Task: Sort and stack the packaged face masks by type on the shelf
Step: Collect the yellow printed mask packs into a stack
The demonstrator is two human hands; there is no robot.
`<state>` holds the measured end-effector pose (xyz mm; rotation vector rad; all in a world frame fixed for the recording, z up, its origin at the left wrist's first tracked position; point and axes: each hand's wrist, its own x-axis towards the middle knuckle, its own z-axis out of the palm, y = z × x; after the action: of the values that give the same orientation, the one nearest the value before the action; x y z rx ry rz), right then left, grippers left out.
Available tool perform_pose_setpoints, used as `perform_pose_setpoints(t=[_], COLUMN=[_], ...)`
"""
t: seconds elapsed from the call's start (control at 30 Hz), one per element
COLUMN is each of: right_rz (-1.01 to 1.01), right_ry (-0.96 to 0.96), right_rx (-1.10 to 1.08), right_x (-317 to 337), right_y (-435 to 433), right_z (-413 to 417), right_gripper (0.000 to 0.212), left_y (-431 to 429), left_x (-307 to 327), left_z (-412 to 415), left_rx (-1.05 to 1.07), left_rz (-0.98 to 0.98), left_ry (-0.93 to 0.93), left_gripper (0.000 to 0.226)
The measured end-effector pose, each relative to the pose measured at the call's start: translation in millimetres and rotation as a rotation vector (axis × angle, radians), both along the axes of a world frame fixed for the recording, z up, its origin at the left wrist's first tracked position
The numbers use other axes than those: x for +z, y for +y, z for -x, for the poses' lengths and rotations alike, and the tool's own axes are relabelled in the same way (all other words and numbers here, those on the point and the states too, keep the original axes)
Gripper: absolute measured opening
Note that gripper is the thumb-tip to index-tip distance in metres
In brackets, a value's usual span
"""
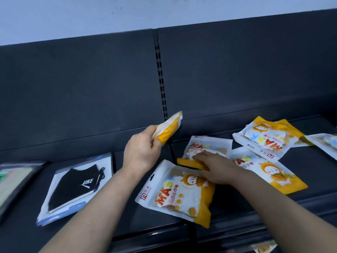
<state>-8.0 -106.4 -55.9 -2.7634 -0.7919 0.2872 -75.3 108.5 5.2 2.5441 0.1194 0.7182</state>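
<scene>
Up above the dark shelf point(91, 232), the left hand point(140, 150) has a yellow-and-white mask packet point(168, 127) pinched by one end, fingers point(155, 141) closed tight around it. That packet is held edge-on, its long axis slanting up and to the right, free end pointing toward the shelf's back panel point(73, 88).

Over to the right hand point(217, 168): it lies flat, fingers spread and pressed down on a second packet point(207, 147) on the shelf, an orange edge showing beneath the palm. Whether it actually grips anything cannot be told.

Nearest the camera, a MASK packet point(175, 194) lies flat with its hang-hole end up-left and its orange bottom down-right. To the right, another packet point(269, 172) runs diagonally, orange end toward the lower right, partly under the wrist. Farther back, one point(264, 137) lies turned around, lettering upside down. A blurred packet point(324, 143) sits at the right edge.

On the left part of the shelf, well apart from the yellow ones, a black mask pack point(74, 187) lies flat, and a blurred pack point(14, 181) beside it.
</scene>
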Motion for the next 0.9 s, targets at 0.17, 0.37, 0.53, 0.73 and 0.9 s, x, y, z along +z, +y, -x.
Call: perform_pose_setpoints(t=[0.17,0.37,0.53,0.73,0.9], right_rz=[0.003,-0.014,-0.100,0.052,-0.231], right_ry=[0.004,0.016,-0.092,-0.120,-0.082], right_rx=[0.097,0.127,0.258,0.577,0.601], right_x=[2,-8,0,-15,-20], right_y=[6,2,-21,-16,-1], right_z=[10,20,40,53,51], right_gripper=[0.043,0.060,0.079,0.080,0.047], left_y=[3,-6,-6,-24,-31], left_x=[-6,-4,-2,-6,11], left_z=[8,11,17,25,44], left_rx=[-0.032,-0.036,0.012,0.109,0.237], left_rz=[0.028,0.049,0.054,0.170,0.198], left_ry=[0.041,0.030,-0.003,-0.013,-0.116], left_gripper=[0.031,0.032,0.032,0.033,0.028])
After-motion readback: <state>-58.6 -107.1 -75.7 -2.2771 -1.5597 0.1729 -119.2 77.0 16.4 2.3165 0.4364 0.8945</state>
